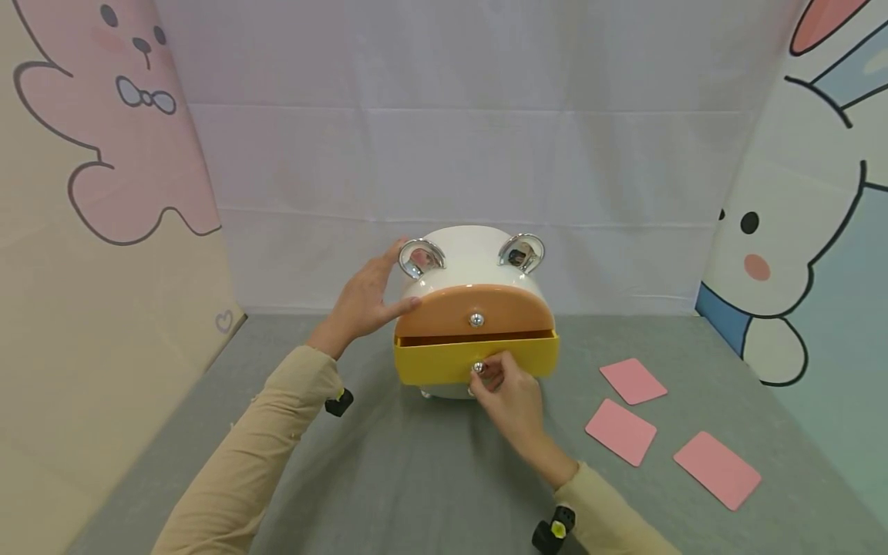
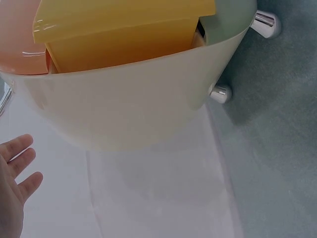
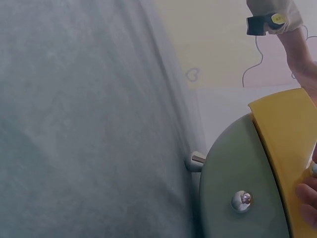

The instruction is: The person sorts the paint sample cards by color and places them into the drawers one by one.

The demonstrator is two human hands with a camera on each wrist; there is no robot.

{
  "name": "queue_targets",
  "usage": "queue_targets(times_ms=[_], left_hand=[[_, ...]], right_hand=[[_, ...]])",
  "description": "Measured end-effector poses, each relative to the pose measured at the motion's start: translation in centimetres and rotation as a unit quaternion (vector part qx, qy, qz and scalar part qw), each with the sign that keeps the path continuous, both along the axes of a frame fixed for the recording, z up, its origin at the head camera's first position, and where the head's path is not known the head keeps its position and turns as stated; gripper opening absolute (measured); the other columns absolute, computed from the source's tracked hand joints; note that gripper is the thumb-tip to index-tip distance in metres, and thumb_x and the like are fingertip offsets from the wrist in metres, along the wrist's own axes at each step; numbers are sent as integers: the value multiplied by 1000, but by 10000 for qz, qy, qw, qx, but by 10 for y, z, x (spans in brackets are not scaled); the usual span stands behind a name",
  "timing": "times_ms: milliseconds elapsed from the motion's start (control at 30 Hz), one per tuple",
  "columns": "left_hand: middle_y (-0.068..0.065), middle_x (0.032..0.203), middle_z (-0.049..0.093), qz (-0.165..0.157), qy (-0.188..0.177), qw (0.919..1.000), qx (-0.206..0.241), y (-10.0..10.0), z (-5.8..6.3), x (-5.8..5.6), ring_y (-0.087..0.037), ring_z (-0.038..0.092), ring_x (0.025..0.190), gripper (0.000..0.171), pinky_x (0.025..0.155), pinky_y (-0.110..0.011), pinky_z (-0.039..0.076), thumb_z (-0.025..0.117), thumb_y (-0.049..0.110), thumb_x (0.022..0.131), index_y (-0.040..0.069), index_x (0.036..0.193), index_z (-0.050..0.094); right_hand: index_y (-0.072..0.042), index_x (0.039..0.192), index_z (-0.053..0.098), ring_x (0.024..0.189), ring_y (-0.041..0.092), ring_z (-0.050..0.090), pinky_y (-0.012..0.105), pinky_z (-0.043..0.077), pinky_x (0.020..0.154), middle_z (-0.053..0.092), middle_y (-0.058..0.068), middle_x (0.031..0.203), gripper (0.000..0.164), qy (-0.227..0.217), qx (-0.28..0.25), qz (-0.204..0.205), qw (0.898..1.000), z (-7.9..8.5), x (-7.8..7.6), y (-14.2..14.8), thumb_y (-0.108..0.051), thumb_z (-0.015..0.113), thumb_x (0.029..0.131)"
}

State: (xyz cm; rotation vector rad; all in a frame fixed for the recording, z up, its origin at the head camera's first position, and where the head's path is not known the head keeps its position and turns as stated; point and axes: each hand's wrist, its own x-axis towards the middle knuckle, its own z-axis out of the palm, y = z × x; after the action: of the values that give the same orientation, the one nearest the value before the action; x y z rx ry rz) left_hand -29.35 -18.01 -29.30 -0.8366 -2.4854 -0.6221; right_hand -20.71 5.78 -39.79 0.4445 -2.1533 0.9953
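A small rounded white cabinet (image 1: 461, 250) with two shiny ear shapes stands near the back of the table. Its upper orange drawer (image 1: 437, 308) is closed, while the yellow drawer (image 1: 423, 364) below is pulled partly out; what is inside cannot be seen. My right hand (image 1: 516, 401) pinches the yellow drawer's silver knob (image 1: 478, 368) between thumb and fingers. On the cabinet's left, my left hand (image 1: 364, 297) has its fingers extended, the thumb at the orange drawer's edge. Those left-hand fingers (image 2: 20, 153) appear spread in the left wrist view. A green lower front (image 3: 233, 163) shows in the right wrist view.
Several pink cards lie to the right on the grey table cover (image 1: 416, 478): a far card (image 1: 633, 381), a middle card (image 1: 620, 432) and a near card (image 1: 718, 470). A white curtain (image 1: 458, 154) hangs behind, with printed cloth panels on both sides.
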Motion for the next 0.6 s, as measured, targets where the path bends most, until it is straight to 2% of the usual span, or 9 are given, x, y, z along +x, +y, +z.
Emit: queue_targets(times_ms=[233, 433, 600], left_hand=[[-9, 143, 35, -28, 54, 10000, -41, 1, 0, 1, -32, 39, 123, 87, 97, -50, 34, 55, 56, 81, 17, 147, 13], [-10, 142, 36, -45, 106, 9999, 3, 1, 0, 1, -32, 40, 122, 89, 96, -50, 35, 46, 65, 81, 16, 147, 13], [-10, 142, 37, -32, 107, 9999, -14, 1, 0, 1, -32, 40, 122, 89, 96, -50, 36, 45, 66, 80, 16, 147, 13]], right_hand=[[-7, 81, 57, 53, 8, 56, 22, 45, 47, 64, 0, 68, 16, 203, 237, -28, 9995, 2, -11, 0, -13, 70, 74], [-7, 81, 57, 52, 7, 56, 23, 45, 48, 64, 0, 67, 16, 169, 292, -87, 9994, 2, -17, -1, -12, 70, 73], [-7, 81, 57, 53, 7, 56, 23, 45, 48, 64, 0, 67, 16, 106, 243, -81, 9996, 1, -18, -1, -12, 71, 73]])
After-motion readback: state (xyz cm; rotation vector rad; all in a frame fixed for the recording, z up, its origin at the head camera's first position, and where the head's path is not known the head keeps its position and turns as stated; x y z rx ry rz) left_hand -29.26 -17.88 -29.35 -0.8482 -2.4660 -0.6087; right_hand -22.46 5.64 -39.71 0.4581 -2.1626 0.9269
